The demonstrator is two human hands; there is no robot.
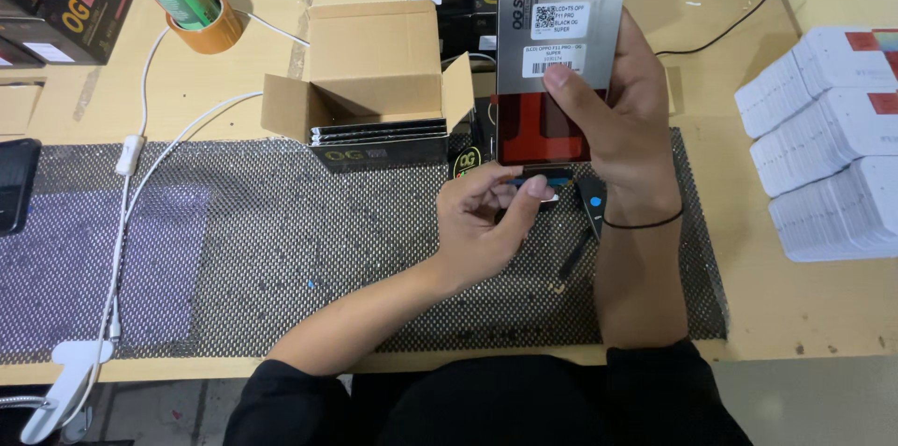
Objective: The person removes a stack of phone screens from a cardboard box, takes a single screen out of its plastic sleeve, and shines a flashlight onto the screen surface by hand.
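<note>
**Hands gripping flat silver package over mesh mat**

Right hand (pixel 625 133) clasping a flat silver package (pixel 559 25) from the right side, thumb pressing across its labelled face, fingers wrapping behind; package standing upright above the table (pixel 823 306), lower red-and-black portion showing beneath the thumb. Left hand (pixel 486 222) pinching a small dark tab (pixel 541 177) at the package's bottom edge between thumb and forefinger. Lying just right of the left hand, partly under the right wrist: black tool with a blue dot (pixel 591 203). Covering the table underneath: black mesh mat (pixel 309 250). Sitting left of the package, flaps open: cardboard box (pixel 369 72) holding several flat dark packages on edge. Stacking at far right: white boxes (pixel 828 137). Trailing along the left: white cable (pixel 131 194).
</note>
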